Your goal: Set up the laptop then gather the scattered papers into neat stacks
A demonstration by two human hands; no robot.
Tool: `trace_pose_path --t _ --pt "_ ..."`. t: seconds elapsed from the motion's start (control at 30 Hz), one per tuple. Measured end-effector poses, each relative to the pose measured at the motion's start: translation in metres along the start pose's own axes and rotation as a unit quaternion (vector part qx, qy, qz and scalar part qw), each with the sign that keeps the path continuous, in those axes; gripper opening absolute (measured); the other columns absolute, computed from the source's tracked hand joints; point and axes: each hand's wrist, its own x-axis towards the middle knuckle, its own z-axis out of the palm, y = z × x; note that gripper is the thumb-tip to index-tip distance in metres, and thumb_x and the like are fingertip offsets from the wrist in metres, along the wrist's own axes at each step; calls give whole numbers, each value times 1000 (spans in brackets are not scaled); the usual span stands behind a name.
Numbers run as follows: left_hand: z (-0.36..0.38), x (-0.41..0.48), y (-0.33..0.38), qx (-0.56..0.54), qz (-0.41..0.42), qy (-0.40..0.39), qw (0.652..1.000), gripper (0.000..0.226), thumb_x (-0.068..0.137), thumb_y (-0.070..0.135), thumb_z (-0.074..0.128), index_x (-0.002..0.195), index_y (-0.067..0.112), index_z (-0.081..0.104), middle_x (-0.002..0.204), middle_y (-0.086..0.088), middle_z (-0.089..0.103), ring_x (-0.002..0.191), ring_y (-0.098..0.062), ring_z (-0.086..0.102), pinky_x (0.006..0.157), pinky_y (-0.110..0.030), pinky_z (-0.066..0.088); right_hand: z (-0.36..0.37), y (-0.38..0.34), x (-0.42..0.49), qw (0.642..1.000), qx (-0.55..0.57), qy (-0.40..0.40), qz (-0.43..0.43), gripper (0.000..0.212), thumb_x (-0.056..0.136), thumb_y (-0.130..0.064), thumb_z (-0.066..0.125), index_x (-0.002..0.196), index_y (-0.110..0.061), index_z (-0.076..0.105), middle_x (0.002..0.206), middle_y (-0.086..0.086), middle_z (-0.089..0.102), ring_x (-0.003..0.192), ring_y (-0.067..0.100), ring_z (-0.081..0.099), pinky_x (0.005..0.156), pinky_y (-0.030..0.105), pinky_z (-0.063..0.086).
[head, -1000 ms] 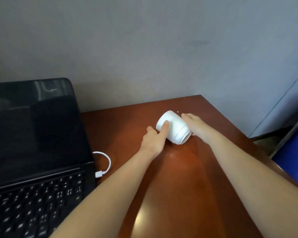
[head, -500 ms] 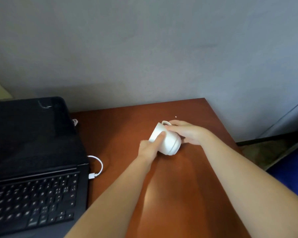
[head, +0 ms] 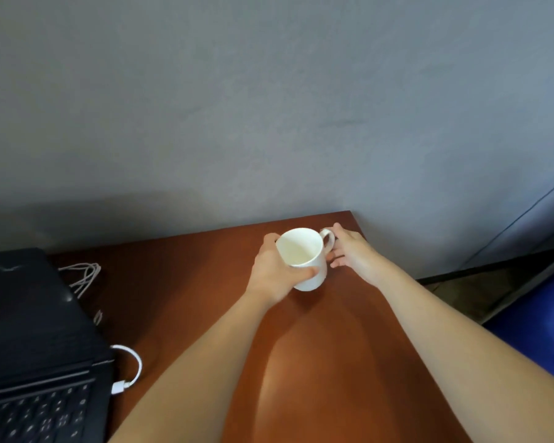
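Note:
A white mug [head: 303, 251] stands upright near the far right corner of the brown desk [head: 333, 362], its mouth up and empty. My left hand [head: 274, 271] grips the mug's body, thumb across the near side. My right hand [head: 349, 251] touches the handle on the mug's right, fingers fairly straight. An open black laptop [head: 36, 340] sits at the left with its screen dark and keyboard at the bottom left. No papers are in view.
A white cable [head: 131, 369] loops from the laptop's right side, and more white cable [head: 84, 276] lies behind the screen. A grey wall backs the desk. The desk's right edge drops to a dark floor and a blue object [head: 538, 327].
The mug was lying on its side; both hands have turned it upright, mouth up. My view has tilted upward and the laptop has slid lower left in frame.

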Motion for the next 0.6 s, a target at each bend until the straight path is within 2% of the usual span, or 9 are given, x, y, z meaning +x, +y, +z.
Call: trace_pose_path --t 0.1,0.17,0.23,0.3,0.4,0.5,0.6 --pt "15 21 13 28 35 -14 999 74 60 28 86 118 21 40 116 4 53 103 -18 52 86 -33 47 -9 8 17 998 24 52 2 37 103 -39 24 101 -22 57 86 1 63 77 15 58 65 26 42" --pt "23 35 17 34 54 -26 998 74 58 29 85 118 21 43 119 3 53 106 -19 53 88 -37 47 -12 14 28 996 32 78 -1 32 103 -33 26 89 -24 54 80 -4 60 77 13 56 64 25 41" --pt "28 49 19 33 68 -35 997 77 53 33 82 120 21 45 121 2 53 108 -19 52 89 -38 47 -13 17 36 995 36 93 0 29 103 -26 28 85 -25 51 80 -5 58 75 11 55 64 24 41" --pt "32 64 15 37 75 -43 996 75 56 25 83 121 20 46 123 1 52 110 -20 51 88 -35 46 -14 21 47 994 43 98 -2 29 103 -24 28 84 -25 50 82 -5 58 74 9 56 63 24 41" --pt "37 84 5 49 84 -49 994 70 63 12 82 122 18 46 125 -2 49 112 -21 48 87 -32 43 -12 26 58 993 45 106 -2 29 104 -25 28 85 -26 49 85 -4 59 76 10 57 64 24 42" --pt "39 91 5 50 92 -62 993 71 64 12 82 125 18 45 127 -4 47 115 -23 47 94 -38 44 -12 31 62 993 53 107 4 26 104 -25 26 88 -25 47 87 -3 58 79 12 57 67 24 45" --pt "41 98 2 69 87 -88 990 73 67 12 79 129 18 42 130 -7 46 117 -26 47 96 -40 43 -11 38 66 993 46 103 29 22 104 -27 22 104 -21 43 99 3 58 92 19 59 72 27 47"
